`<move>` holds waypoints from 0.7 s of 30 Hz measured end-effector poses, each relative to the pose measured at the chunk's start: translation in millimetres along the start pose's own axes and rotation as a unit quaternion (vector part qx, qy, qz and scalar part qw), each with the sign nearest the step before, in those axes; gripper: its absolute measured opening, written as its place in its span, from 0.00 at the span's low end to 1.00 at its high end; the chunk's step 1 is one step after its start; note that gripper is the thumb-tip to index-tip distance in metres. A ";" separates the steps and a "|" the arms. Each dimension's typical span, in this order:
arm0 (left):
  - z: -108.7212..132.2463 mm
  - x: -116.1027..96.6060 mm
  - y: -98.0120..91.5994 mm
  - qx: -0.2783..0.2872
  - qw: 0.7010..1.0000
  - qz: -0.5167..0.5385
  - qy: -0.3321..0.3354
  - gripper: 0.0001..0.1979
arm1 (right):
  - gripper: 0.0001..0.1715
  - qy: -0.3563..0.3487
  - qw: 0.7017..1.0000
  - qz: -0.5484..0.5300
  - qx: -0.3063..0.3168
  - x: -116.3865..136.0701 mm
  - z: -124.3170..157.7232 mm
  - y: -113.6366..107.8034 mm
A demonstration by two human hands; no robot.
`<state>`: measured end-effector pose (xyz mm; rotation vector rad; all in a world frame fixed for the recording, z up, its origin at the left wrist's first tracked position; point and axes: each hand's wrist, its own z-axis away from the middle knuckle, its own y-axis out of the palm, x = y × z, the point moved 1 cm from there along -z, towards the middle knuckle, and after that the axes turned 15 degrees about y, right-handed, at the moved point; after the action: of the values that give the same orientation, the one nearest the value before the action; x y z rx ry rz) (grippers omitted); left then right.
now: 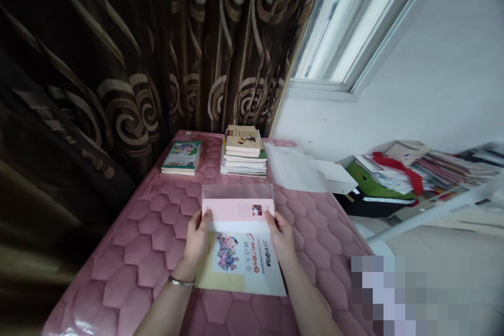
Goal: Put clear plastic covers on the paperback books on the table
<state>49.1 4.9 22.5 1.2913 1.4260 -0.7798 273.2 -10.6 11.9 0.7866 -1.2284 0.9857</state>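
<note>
My left hand [198, 239] and my right hand [281, 236] grip the two sides of a book [252, 262], thumbs on top. Its white and pale yellow cover carries cartoon figures and Chinese lettering, turned sideways. A pink panel [224, 211] with small print and a little picture crosses its far end, under both thumbs. Whether this panel is part of the same book I cannot tell. Beyond it sticks out a clear plastic book cover [237, 191]. The fingers beneath are hidden. A bracelet circles my left wrist.
On the pink quilted mattress [157, 249] lie a small green-covered book stack [181, 156] and a taller book stack [244, 155]. Clear plastic sheets [295, 168] and a white box [334, 176] are to their right. Patterned curtains [220, 47] hang behind; papers [444, 168] pile up at right.
</note>
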 end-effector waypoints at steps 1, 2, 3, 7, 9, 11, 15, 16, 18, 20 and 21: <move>0.1 2.1 -1.0 -0.007 1.000 0.004 -0.002 0.16 | 0.24 0.001 1.000 0.004 -0.002 -0.5 0.2 0.2; 0.2 3.7 -1.5 -0.008 1.000 0.009 -0.004 0.15 | 0.24 0.001 1.000 0.008 -0.003 -0.8 0.3 0.3; 0.4 4.5 -1.6 -0.004 1.000 0.012 -0.003 0.15 | 0.24 -0.001 1.000 0.011 -0.005 -1.0 0.2 0.3; 1.5 1.5 0.0 0.015 1.000 0.003 0.006 0.17 | 0.26 -0.009 1.000 0.017 -0.014 -0.8 -0.4 -0.3; 2.1 -0.6 0.6 0.015 1.000 -0.007 0.015 0.18 | 0.26 -0.006 1.000 0.019 -0.018 -0.7 -0.8 -0.7; 2.5 -0.8 0.5 0.017 0.999 -0.013 0.026 0.19 | 0.26 -0.006 1.000 0.022 -0.019 -0.9 -1.2 -1.0; 2.8 3.0 -0.1 0.017 0.999 -0.014 0.030 0.19 | 0.25 -0.013 0.999 0.033 -0.024 -1.0 -1.2 -0.9; 2.7 3.8 0.0 0.015 0.999 -0.015 0.027 0.19 | 0.25 -0.012 0.999 0.035 -0.029 -1.1 -1.0 -0.7; 2.5 4.0 0.4 0.014 1.000 -0.012 0.022 0.19 | 0.25 -0.006 0.999 0.034 -0.035 -1.3 -0.6 -0.1; 2.3 2.4 0.9 0.017 1.000 -0.006 0.015 0.20 | 0.25 0.001 0.999 0.030 -0.033 -1.6 -0.3 0.7; 2.2 1.2 1.0 0.019 1.000 -0.001 0.012 0.20 | 0.25 0.003 0.999 0.027 -0.032 -1.6 -0.1 1.2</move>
<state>50.7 3.4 20.9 1.3330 1.4369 -0.7991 272.1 -10.3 10.2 0.7037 -1.2761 0.9881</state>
